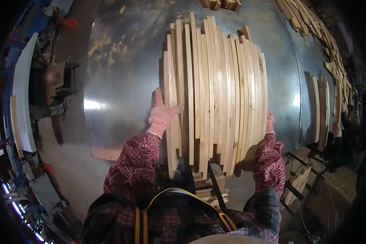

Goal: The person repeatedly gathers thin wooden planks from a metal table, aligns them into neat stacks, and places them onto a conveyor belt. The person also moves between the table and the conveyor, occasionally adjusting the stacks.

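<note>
A wide bundle of pale wooden slats (221, 89) lies side by side on the metal tabletop in front of me, with uneven ends. Some near ends stick out over the table's front edge. My left hand (162, 116), in a pink knit glove, rests at the bundle's left side. Its index finger points away along the outer slat and its thumb reaches over the leftmost slats. Against the right side of the bundle is my right hand (270, 123), also gloved; its fingers are mostly hidden by the wood. A narrow gap runs between the leftmost slats and the others.
The shiny metal table (122, 89) carries small wood blocks (220, 4) at its far edge. More wooden strips (320, 110) lie at the right, near another person's hand (336, 129). Below the front edge is stacked wood (209, 189). A pale panel (23, 97) stands at the left.
</note>
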`<state>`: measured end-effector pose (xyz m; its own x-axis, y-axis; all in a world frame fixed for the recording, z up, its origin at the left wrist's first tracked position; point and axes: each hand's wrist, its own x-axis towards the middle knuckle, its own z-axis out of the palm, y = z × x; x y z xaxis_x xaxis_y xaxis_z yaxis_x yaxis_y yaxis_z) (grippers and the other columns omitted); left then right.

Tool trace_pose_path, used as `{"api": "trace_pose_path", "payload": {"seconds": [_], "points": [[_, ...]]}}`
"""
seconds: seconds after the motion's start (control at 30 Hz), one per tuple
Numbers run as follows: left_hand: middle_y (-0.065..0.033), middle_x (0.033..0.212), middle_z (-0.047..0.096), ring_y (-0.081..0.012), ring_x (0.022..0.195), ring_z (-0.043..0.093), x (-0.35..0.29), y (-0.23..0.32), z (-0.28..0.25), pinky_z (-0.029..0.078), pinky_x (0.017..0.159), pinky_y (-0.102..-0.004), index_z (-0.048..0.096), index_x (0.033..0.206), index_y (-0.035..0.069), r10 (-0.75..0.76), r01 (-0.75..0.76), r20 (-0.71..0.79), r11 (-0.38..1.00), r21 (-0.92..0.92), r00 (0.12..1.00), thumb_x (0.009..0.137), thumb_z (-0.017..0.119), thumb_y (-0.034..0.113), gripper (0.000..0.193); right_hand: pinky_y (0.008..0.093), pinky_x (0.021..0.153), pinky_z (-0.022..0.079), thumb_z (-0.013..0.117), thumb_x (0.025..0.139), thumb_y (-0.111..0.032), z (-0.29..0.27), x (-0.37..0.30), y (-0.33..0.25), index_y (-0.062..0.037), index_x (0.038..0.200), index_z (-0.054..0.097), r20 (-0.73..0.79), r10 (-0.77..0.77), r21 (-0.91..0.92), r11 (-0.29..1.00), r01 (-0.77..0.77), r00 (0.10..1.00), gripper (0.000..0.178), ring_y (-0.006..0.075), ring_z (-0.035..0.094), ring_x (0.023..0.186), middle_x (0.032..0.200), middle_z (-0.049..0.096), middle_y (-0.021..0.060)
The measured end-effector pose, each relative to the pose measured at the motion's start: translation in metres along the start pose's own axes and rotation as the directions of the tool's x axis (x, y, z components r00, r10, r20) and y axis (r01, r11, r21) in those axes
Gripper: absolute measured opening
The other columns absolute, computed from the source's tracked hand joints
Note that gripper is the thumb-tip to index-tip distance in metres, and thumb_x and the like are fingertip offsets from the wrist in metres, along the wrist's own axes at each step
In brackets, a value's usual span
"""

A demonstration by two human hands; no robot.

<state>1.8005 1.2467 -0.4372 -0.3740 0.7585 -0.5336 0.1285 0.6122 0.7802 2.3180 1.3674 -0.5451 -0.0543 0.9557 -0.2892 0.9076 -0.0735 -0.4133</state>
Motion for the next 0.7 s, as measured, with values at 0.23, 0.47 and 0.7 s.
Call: {"api": "trace_pose_path", "payload": {"seconds": [0.23, 0.47, 0.7], "points": [[-0.0224, 0.146, 0.047, -0.0349, 0.133, 0.047, 0.011, 0.02, -0.019, 0.038, 0.111, -0.0363, 0.021, 0.155, 0.005, -0.168, 0.149, 0.017, 0.912, 0.383, 0.986, 0.082, 0.071, 0.051, 0.1, 0.033, 0.081, 0.056, 0.052, 0.099, -0.027, 0.036, -0.048, -0.017, -0.006, 0.149, 0.039, 0.16, 0.082, 0.915, 0.361, -0.179, 0.984, 0.056, 0.0207, 0.067, 0.096, 0.113, 0.069, 0.009], [-0.0186, 0.161, 0.022, -0.0316, 0.148, 0.027, 0.039, 0.074, -0.035, 0.026, 0.12, -0.0386, -0.004, 0.158, 0.013, -0.383, 0.227, 0.083, 0.694, 0.683, 0.92, 0.082, 0.071, 0.04, 0.11, 0.0338, 0.088, 0.057, 0.052, 0.101, -0.032, 0.004, -0.031, -0.036, -0.0034, 0.129, 0.058, 0.09, 0.066, 0.635, 0.765, -0.109, 0.994, 0.04, 0.0244, 0.067, 0.099, 0.115, 0.068, 0.0099], [-0.0164, 0.159, 0.029, -0.0288, 0.149, 0.024, 0.047, -0.032, -0.063, 0.024, 0.12, -0.0374, 0.015, 0.159, 0.014, 0.392, -0.406, 0.103, 0.884, 0.231, 0.914, 0.09, 0.066, 0.037, 0.088, 0.0339, 0.09, 0.056, 0.055, 0.1, -0.037, 0.017, -0.038, -0.078, -0.0043, 0.129, 0.059, -0.085, 0.396, 0.828, 0.538, -0.156, 0.914, 0.044, 0.0233, 0.065, 0.104, 0.118, 0.067, 0.0097]]}}
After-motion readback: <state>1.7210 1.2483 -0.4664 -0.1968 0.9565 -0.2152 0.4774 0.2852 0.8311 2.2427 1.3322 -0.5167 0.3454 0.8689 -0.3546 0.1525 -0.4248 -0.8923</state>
